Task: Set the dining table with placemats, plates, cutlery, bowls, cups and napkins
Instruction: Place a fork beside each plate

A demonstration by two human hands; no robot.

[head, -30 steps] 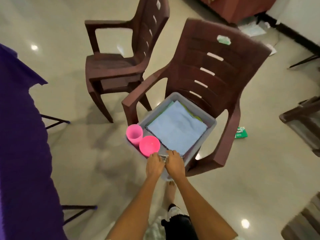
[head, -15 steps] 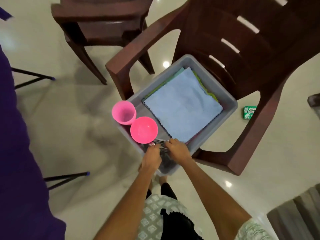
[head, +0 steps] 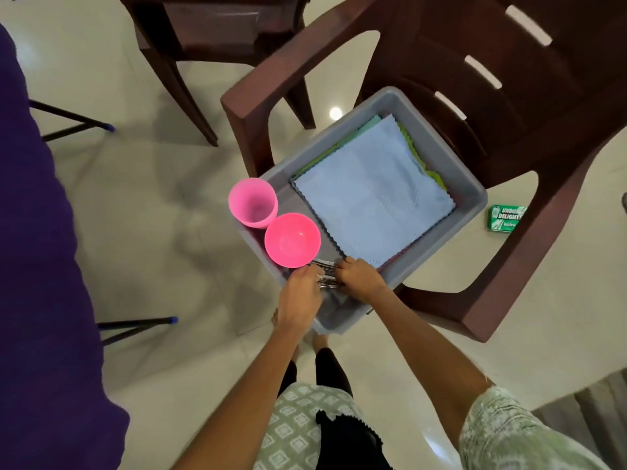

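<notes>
Here, from left to right: a purple-clothed bench (head: 37, 266) at the frame's edge, then a pink plastic cup (head: 252, 202) and pink plastic bowl (head: 292, 239) in the near-left corner of a grey plastic tub (head: 473, 191) on a brown plastic chair (head: 543, 137). The bundle of steel cutlery (head: 326, 273) lies crosswise between both hands, equally near each. The left hand (head: 300, 298) pinches one end; the right hand (head: 360, 278) curls over the other, knuckles up.
</notes>
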